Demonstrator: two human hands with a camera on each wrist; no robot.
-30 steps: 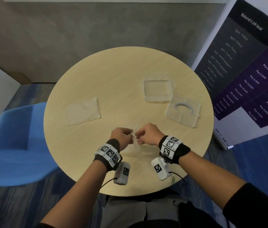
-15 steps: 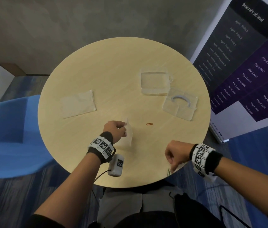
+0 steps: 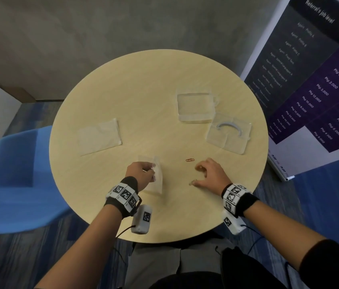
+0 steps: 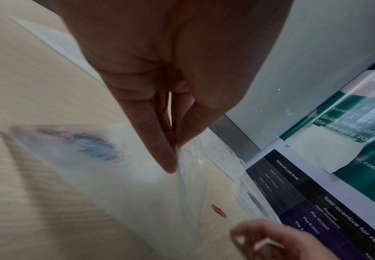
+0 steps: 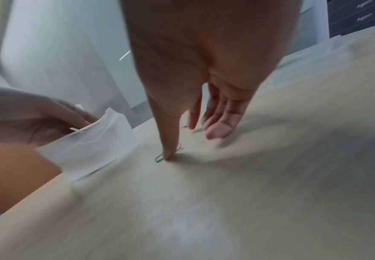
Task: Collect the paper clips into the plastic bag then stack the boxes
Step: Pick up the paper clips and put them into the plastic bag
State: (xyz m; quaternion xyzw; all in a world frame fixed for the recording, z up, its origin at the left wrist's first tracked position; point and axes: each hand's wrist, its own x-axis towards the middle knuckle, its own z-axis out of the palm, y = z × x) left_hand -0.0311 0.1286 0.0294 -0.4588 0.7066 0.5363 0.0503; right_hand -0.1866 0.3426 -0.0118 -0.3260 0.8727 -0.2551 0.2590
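My left hand (image 3: 151, 171) pinches the top edge of a small clear plastic bag (image 3: 157, 178) and holds it upright on the table. The left wrist view shows several coloured paper clips (image 4: 97, 147) inside the bag (image 4: 106, 168). My right hand (image 3: 197, 176) rests on the table to the right of the bag with its fingers spread. Its thumb (image 5: 168, 151) presses on a dark paper clip (image 5: 159, 158). A red paper clip (image 3: 190, 160) lies loose just beyond the right hand's fingertips. Two clear plastic boxes (image 3: 194, 107) (image 3: 228, 133) sit apart at the back right.
The round wooden table (image 3: 122, 84) carries a second flat plastic bag (image 3: 99, 136) at the left. A blue chair (image 3: 14, 174) stands left of the table. A printed banner (image 3: 320, 80) leans at the right.
My right hand left the bag, dipped to the table's near edge, then came back onto the table beside the red clip. My left hand kept holding the bag.
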